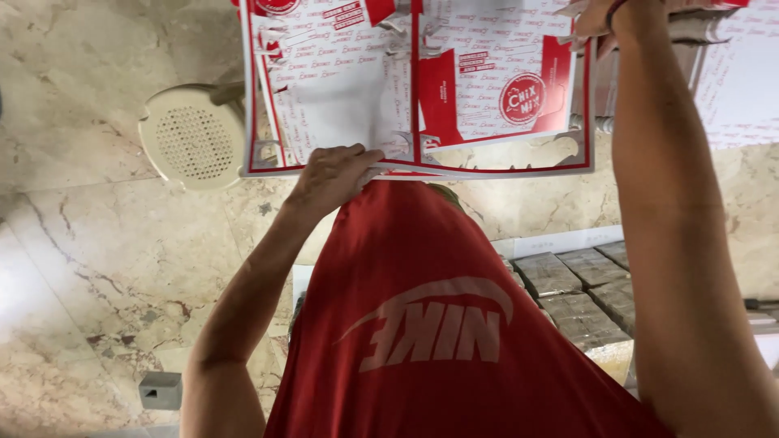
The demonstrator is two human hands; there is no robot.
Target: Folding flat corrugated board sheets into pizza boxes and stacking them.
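Red shirt cloth (430, 324) fills the bottom middle, closest of all, with a pale curved mark on it. Both bare arms reach up from there.

At about 11 o'clock from the shirt, the left hand (333, 174) pinches the near edge of a big flat printed sheet (365, 89). Its fingers curl over the top of the edge and hold it tight. At 1 o'clock, the right hand (604, 16) is at the far top corner of the same sheet. Only part of that hand shows, because the picture cuts it off. It touches the sheet, but I cannot tell if it is closed on it.

White with red lines and red blocks, the sheet has a round red badge (522, 99) on its right half. Small holes are cut out along its near edge. It is held up in the air, out in front of the chest, from 11 to 1 o'clock.

Beside the sheet at 10 o'clock sits a round cream stool (191, 138) with tiny holes in its seat. Shiny marble floor (97, 268) lies open all down the left side. One small grey block (160, 389) rests on it at 8 o'clock. At 3 o'clock, flat brown bundles (580, 296) lie side by side.
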